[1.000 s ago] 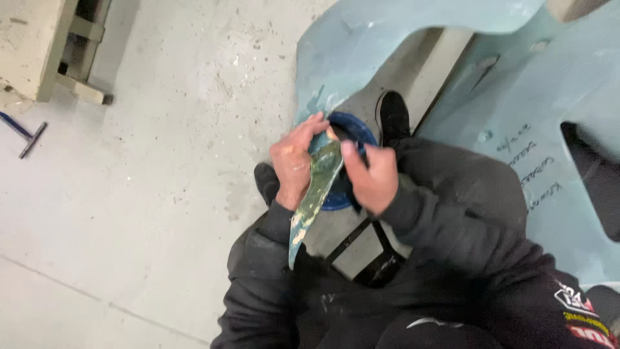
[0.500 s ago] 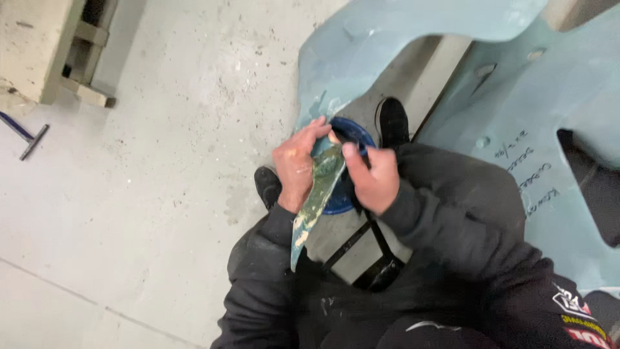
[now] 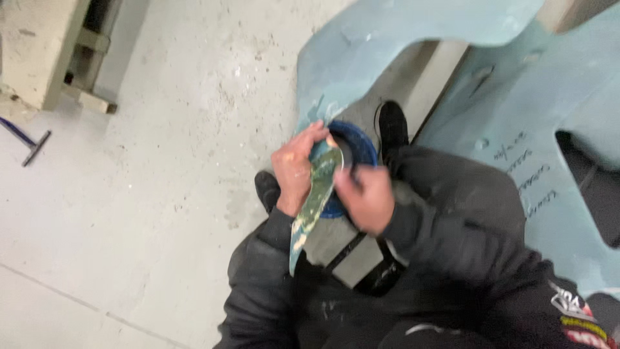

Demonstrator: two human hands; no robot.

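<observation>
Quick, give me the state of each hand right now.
Left hand: closed on the paint-smeared flat tool.
Right hand: closed, gripping something small at the blue round container; what, cannot be told.

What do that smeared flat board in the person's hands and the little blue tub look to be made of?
The flat board, gripped by the left hand, looks like thin plastic or card, matte and crusted with pale and green paste. The blue tub looks like glossy moulded plastic, judging by its even round rim. The right hand partly hides it.
</observation>
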